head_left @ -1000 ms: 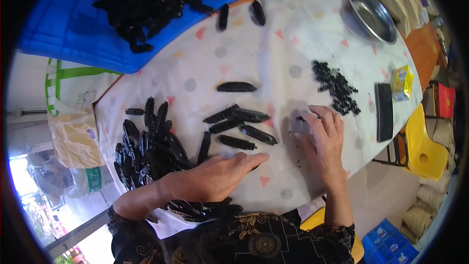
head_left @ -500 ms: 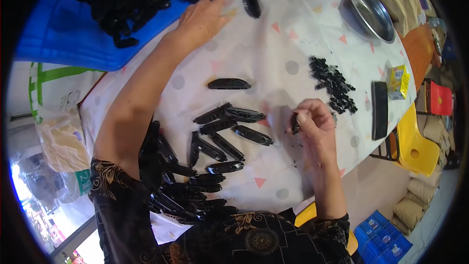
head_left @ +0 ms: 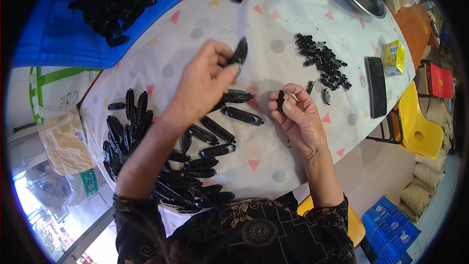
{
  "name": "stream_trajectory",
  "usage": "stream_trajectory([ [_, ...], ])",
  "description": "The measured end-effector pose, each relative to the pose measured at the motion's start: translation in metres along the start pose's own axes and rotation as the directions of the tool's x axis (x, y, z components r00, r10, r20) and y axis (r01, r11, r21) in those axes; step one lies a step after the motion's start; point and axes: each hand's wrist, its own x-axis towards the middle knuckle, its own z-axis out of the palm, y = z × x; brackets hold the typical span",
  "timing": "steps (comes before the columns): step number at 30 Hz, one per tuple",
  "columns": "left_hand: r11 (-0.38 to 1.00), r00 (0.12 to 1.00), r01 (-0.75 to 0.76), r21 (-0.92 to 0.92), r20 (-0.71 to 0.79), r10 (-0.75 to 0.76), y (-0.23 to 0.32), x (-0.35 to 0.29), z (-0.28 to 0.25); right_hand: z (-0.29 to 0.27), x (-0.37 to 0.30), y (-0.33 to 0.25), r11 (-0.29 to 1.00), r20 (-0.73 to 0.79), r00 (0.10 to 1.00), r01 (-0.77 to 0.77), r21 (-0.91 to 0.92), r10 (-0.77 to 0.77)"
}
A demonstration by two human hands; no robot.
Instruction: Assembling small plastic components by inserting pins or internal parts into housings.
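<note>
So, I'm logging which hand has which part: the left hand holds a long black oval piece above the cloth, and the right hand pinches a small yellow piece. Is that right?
Not quite: the colour is wrong. In the head view the right hand pinches a small black piece, not a yellow one. The left hand does hold a long black oval piece above the cloth.

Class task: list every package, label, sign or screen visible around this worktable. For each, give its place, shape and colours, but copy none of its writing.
Small box: right edge of the table, rectangular, yellow with a white panel.
Phone: just left of the box, flat dark rectangle, screen off.
White bag: beside the table's left edge, green bands and faint print.
Green label: lower left, on a clear bag, small and rectangular with white marks.
</note>
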Motion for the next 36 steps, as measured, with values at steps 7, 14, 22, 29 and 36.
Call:
stream_trajectory([
  [7,0.93,0.987,0.137,-0.341,0.125,-0.1,0.01,-0.06,0.031,0.01,-0.018,0.006,0.999,-0.003,1.0,0.021,-0.032,-0.021],
  [14,0.878,0.984,0.15,-0.455,0.16,-0.085,0.005,-0.078,0.042,0.016,-0.028,0.006,0.997,-0.037,0.998,0.039,-0.064,-0.042],
  [22,0.853,0.975,0.203,-0.482,0.18,-0.13,0.007,-0.085,0.049,0.009,-0.029,0.016,0.986,0.003,0.995,0.095,-0.139,-0.096],
  [29,0.861,0.976,0.198,-0.468,0.171,-0.132,-0.003,-0.086,0.054,0.013,-0.031,0.028,0.883,0.018,0.968,0.236,-0.405,-0.25],
  [36,0.877,0.993,0.093,-0.471,0.106,-0.048,-0.015,-0.083,0.058,0.029,-0.032,0.032,0.982,-0.057,0.987,0.139,-0.131,-0.147],
])
